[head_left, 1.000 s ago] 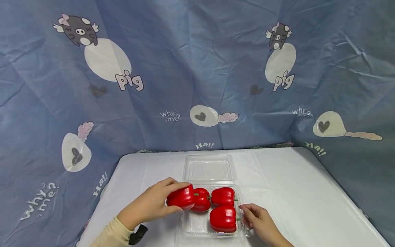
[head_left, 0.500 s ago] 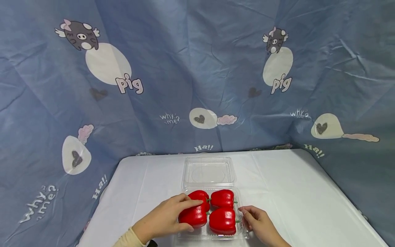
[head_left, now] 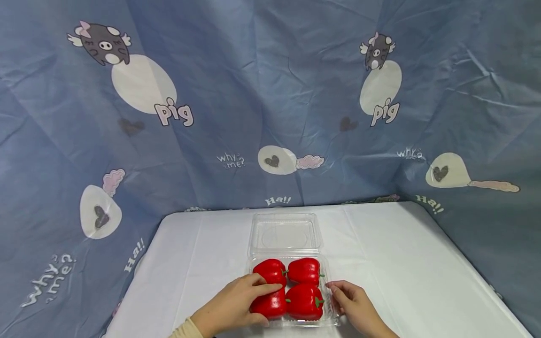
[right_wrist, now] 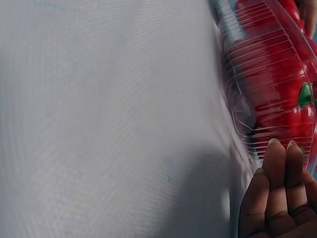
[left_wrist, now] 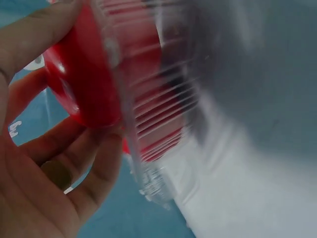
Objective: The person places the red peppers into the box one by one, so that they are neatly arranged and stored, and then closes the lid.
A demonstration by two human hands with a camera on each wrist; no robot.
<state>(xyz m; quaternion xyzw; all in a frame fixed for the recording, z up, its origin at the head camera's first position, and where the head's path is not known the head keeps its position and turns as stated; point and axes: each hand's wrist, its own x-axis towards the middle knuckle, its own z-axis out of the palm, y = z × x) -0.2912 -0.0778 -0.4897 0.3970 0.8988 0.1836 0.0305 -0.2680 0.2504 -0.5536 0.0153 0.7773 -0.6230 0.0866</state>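
Observation:
A clear plastic clamshell box [head_left: 306,324] lies opened on the table, with several red bell peppers in its base. My left hand [head_left: 234,303] grips the front-left pepper [head_left: 270,307], thumb in front and fingers over its top. In the left wrist view that pepper [left_wrist: 81,74] sits against the ribbed box wall, its far part seen through the plastic. The front-right pepper [head_left: 302,303] shows its green stem. Behind are the back-left pepper [head_left: 269,270] and the back-right pepper [head_left: 304,270]. My right hand [head_left: 355,303] holds the box's right edge; its fingers [right_wrist: 275,168] touch the ribbed side.
The hinged lid [head_left: 285,234] lies flat behind the base. A white-covered table [head_left: 401,267] spreads to both sides. A blue printed curtain [head_left: 270,94] hangs behind and along the sides.
My left hand has lowered its pepper from over the box's left side into the front-left place. The front-right pepper has turned a little. My right hand stays at the box edge.

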